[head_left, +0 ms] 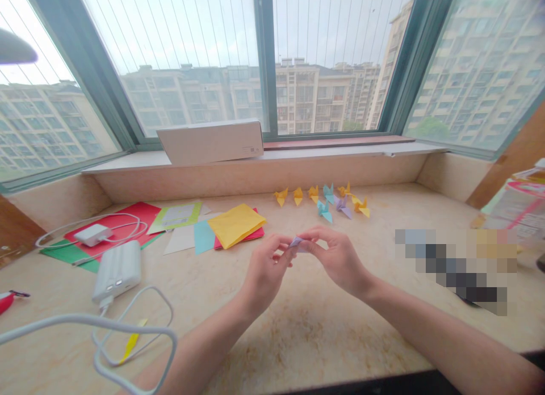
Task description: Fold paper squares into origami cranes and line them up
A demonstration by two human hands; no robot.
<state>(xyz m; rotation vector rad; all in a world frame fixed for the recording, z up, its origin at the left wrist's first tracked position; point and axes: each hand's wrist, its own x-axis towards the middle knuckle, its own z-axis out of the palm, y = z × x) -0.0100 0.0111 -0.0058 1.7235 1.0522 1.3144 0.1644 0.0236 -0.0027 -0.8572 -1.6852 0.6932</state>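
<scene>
Head view: left hand [264, 268] and right hand [336, 256] pinch a small lilac paper piece [297, 243] between fingertips, raised off the counter [323, 321] (apparently for folding); finished paper cranes [326, 201] lined behind.

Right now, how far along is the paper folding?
Done: about eight small folded paper cranes, yellow, teal and lilac, stand near the back wall. In hand: a small lilac folded paper piece, pinched between left hand and right hand. Remaining: flat coloured paper sheets, unfolded.
</scene>
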